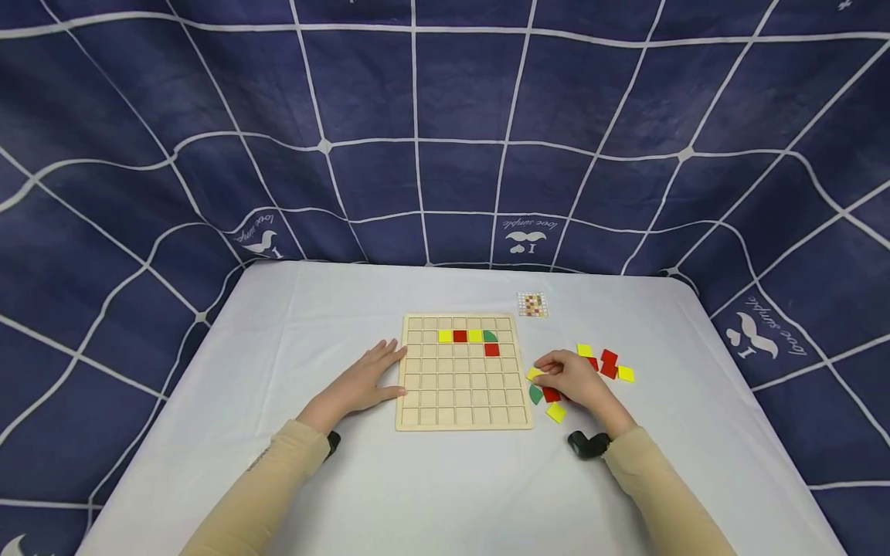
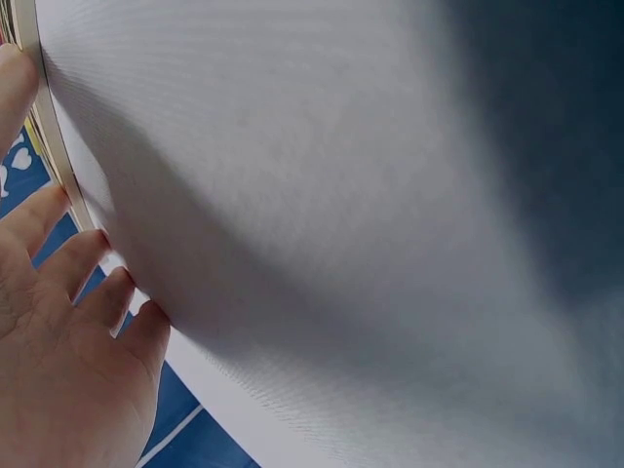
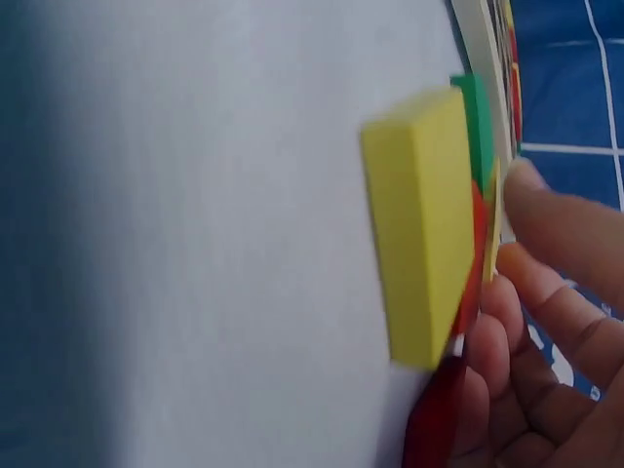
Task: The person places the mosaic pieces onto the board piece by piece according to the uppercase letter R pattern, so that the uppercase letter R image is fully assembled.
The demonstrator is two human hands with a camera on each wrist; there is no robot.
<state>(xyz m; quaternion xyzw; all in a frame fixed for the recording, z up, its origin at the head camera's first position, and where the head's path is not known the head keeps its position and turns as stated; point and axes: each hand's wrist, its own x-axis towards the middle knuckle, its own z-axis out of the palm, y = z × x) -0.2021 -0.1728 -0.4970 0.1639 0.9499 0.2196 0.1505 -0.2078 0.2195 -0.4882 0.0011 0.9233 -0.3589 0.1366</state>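
A wooden grid board (image 1: 446,388) lies on the table. In its upper rows sit two yellow squares, two red squares and a green quarter-round tile (image 1: 490,337). My left hand (image 1: 358,382) is spread against the board's left edge, thumb and fingertips touching the rim. Just off the right edge, my right hand (image 1: 573,378) pinches a yellow square tile (image 1: 533,374) between thumb and fingers. Around and partly under that hand lie red tiles (image 1: 552,394), a green quarter-round (image 1: 535,394) and a yellow tile (image 1: 555,413). The right wrist view shows this yellow tile (image 3: 419,234) close up.
More loose red and yellow tiles (image 1: 626,374) lie to the right of the right hand. A small printed pattern card (image 1: 532,304) rests beyond the board's upper right corner. White cloth (image 1: 445,486) covers the table, and a dark blue checked curtain (image 1: 459,185) hangs behind it.
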